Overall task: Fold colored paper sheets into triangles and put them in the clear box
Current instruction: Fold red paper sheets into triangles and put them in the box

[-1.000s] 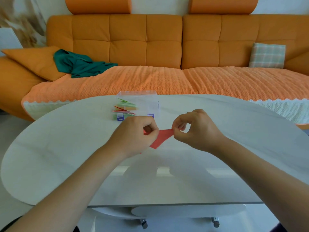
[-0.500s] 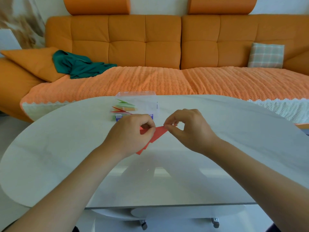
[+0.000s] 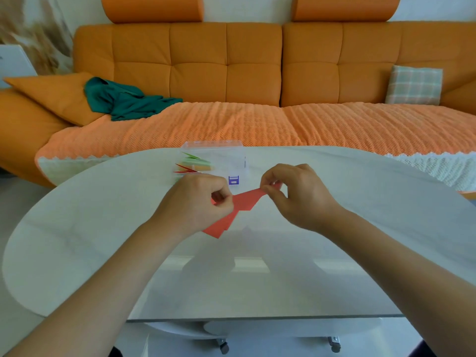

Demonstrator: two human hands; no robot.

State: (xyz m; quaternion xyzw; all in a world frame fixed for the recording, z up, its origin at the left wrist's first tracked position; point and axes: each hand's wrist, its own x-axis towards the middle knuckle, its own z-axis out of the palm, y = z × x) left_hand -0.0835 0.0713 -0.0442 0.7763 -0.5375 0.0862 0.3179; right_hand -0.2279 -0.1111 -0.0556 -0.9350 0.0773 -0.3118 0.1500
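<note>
A folded red paper sheet [image 3: 239, 206] hangs just above the table between both hands. My left hand [image 3: 198, 202] pinches its left end with thumb and curled fingers. My right hand [image 3: 296, 194] pinches the right end, which is lifted a little higher. The lower corner of the paper points down to the left, under my left hand. Behind the hands stands the clear box [image 3: 221, 161] with a purple latch; several folded green, orange and red triangles lie inside it at its left.
The white oval table [image 3: 103, 228] has a glossy reflective front part. An orange sofa [image 3: 257, 73] with a green cloth [image 3: 123, 101] and a checked cushion [image 3: 413, 85] runs behind the table's far edge.
The red paper has spread out wider between my hands, and its lower corner now reaches further down to the left. My right hand has shifted to the right.
</note>
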